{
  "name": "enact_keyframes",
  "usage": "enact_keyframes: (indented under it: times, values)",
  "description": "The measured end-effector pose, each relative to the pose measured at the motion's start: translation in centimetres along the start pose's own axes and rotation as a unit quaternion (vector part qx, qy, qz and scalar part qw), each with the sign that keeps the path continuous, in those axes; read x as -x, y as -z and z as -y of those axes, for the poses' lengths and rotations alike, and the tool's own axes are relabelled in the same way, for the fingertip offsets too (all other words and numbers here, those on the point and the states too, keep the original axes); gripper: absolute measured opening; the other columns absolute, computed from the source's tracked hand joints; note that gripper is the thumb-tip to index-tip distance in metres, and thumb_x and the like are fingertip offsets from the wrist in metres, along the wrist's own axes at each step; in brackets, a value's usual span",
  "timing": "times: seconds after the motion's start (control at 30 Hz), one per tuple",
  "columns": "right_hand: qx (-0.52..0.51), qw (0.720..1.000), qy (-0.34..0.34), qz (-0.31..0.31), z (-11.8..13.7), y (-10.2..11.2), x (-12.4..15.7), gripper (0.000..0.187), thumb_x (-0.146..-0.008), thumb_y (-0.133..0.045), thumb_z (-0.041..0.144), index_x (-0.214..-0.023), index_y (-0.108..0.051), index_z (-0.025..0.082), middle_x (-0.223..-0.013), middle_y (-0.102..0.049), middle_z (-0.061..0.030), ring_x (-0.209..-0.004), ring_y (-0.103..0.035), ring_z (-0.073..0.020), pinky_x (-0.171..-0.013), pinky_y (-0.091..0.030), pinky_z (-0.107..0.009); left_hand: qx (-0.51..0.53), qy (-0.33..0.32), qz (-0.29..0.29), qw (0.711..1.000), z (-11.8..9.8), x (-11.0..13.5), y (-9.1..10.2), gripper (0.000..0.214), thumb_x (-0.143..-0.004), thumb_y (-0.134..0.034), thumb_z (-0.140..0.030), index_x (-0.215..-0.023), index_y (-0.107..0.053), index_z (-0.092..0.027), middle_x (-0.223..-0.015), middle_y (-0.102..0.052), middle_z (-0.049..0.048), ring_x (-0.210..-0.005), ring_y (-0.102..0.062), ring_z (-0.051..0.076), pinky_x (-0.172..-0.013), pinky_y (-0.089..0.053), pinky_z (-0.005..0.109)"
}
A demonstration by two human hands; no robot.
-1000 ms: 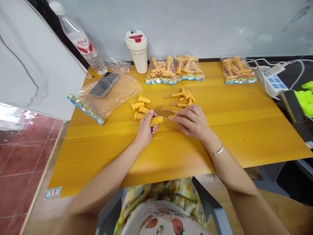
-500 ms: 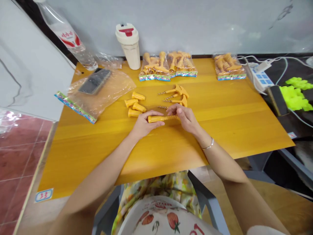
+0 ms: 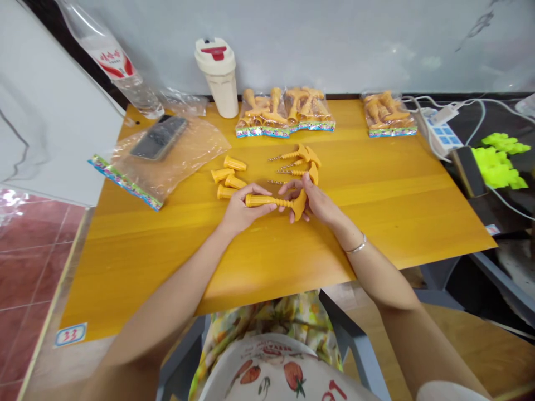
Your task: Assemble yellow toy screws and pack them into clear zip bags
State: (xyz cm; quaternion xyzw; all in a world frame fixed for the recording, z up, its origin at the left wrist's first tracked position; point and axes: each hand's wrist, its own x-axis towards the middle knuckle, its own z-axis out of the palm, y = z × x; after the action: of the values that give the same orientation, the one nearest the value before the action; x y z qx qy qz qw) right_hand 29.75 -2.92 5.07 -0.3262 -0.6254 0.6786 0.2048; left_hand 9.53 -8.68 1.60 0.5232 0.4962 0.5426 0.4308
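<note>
My left hand (image 3: 238, 210) is closed around a ribbed orange plastic sleeve (image 3: 259, 200) held just above the wooden table (image 3: 376, 189). My right hand (image 3: 317, 201) grips the T-shaped handle of an orange corkscrew (image 3: 297, 204) whose shaft runs into that sleeve. Three loose orange sleeves (image 3: 228, 177) lie just beyond my left hand. Several bare corkscrews (image 3: 300, 161) with metal spirals lie beyond my right hand.
Sealed bags of orange corkscrews (image 3: 284, 114) and another bag (image 3: 388, 116) line the table's far edge. A clear bag with a phone (image 3: 161, 142) lies at left, near a water bottle (image 3: 121, 64) and a white cup (image 3: 219, 75). A power strip (image 3: 443, 133) and green pieces (image 3: 501, 159) sit right.
The corkscrew's spiral has gone into the sleeve, so the two pieces now form one line between my hands. My right hand has shifted onto the T-handle. The view has drifted slightly.
</note>
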Motion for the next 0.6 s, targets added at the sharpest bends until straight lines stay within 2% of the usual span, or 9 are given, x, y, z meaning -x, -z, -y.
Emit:
enact_keyframes:
  times: [0.1,0.17,0.23,0.3,0.37,0.43,0.5,0.6]
  values:
    - [0.065,0.996,0.054,-0.026,-0.1,-0.2,0.1,0.070,-0.097,-0.017,0.074,-0.122,-0.057,0.022,-0.084,-0.073,-0.0069,-0.054,-0.065,-0.0138,-0.043,-0.044,-0.025,0.028,0.022,-0.024,0.999,-0.3,-0.1,0.0,0.035,-0.059,-0.089,-0.040,-0.077,-0.067,-0.019,-0.069,-0.060,-0.0034,-0.059,-0.051,0.009,-0.057,-0.042,0.023]
    - [0.123,0.982,0.115,-0.086,-0.2,-0.2,0.1,0.059,-0.102,-0.022,0.065,-0.129,-0.054,0.023,-0.084,-0.072,-0.0055,-0.055,-0.063,-0.0136,-0.048,-0.048,-0.026,0.037,0.037,-0.037,0.998,-0.4,-0.2,0.0,0.032,-0.058,-0.088,-0.038,-0.075,-0.068,-0.019,-0.070,-0.061,-0.0029,-0.061,-0.053,0.009,-0.059,-0.044,0.023]
    - [0.202,0.945,0.190,-0.171,-0.4,0.0,0.1,0.048,-0.106,-0.025,0.053,-0.131,-0.054,0.024,-0.087,-0.071,-0.0050,-0.061,-0.063,-0.0139,-0.056,-0.052,-0.028,0.041,0.045,-0.053,0.997,-0.3,-0.3,0.0,0.031,-0.057,-0.088,-0.036,-0.075,-0.069,-0.020,-0.072,-0.063,-0.0022,-0.064,-0.055,0.010,-0.061,-0.046,0.023]
    - [0.312,0.891,0.251,-0.215,-0.4,0.4,0.2,0.038,-0.106,-0.032,0.041,-0.128,-0.060,0.027,-0.096,-0.070,-0.0063,-0.074,-0.065,-0.0159,-0.069,-0.055,-0.032,0.051,0.049,-0.071,0.995,0.0,-0.3,0.1,0.031,-0.056,-0.088,-0.035,-0.077,-0.069,-0.020,-0.075,-0.065,-0.0017,-0.067,-0.057,0.011,-0.063,-0.048,0.024]
    - [0.424,0.836,0.279,-0.207,-0.4,1.0,0.2,0.033,-0.104,-0.040,0.032,-0.122,-0.066,0.029,-0.108,-0.068,-0.0074,-0.090,-0.066,-0.0189,-0.078,-0.054,-0.035,0.067,0.051,-0.082,0.993,0.5,-0.4,0.2,0.032,-0.057,-0.087,-0.034,-0.079,-0.070,-0.020,-0.077,-0.065,-0.0016,-0.066,-0.057,0.011,-0.063,-0.048,0.023]
    - [0.496,0.801,0.282,-0.184,-0.5,1.6,0.1,0.031,-0.102,-0.045,0.028,-0.120,-0.069,0.030,-0.116,-0.066,-0.0076,-0.099,-0.065,-0.0209,-0.080,-0.053,-0.035,0.071,0.051,-0.086,0.992,0.9,-0.4,0.2,0.032,-0.059,-0.087,-0.034,-0.082,-0.070,-0.021,-0.078,-0.065,-0.0015,-0.065,-0.056,0.010,-0.063,-0.047,0.023]
    - [0.520,0.790,0.279,-0.168,-0.7,2.1,-0.1,0.030,-0.102,-0.046,0.031,-0.121,-0.070,0.029,-0.113,-0.068,-0.0078,-0.098,-0.065,-0.0210,-0.079,-0.051,-0.033,0.058,0.054,-0.085,0.993,0.9,-0.4,0.2,0.032,-0.058,-0.087,-0.034,-0.082,-0.071,-0.020,-0.078,-0.065,-0.0015,-0.065,-0.056,0.010,-0.063,-0.046,0.023]
    - [0.504,0.811,0.263,-0.140,-1.0,2.3,-0.5,0.037,-0.099,-0.051,0.051,-0.113,-0.072,0.024,-0.099,-0.072,-0.0082,-0.090,-0.066,-0.0206,-0.076,-0.048,-0.031,0.038,0.059,-0.081,0.994,0.4,-0.4,0.0,0.032,-0.055,-0.087,-0.034,-0.079,-0.070,-0.019,-0.077,-0.066,-0.0018,-0.065,-0.055,0.010,-0.063,-0.046,0.024]
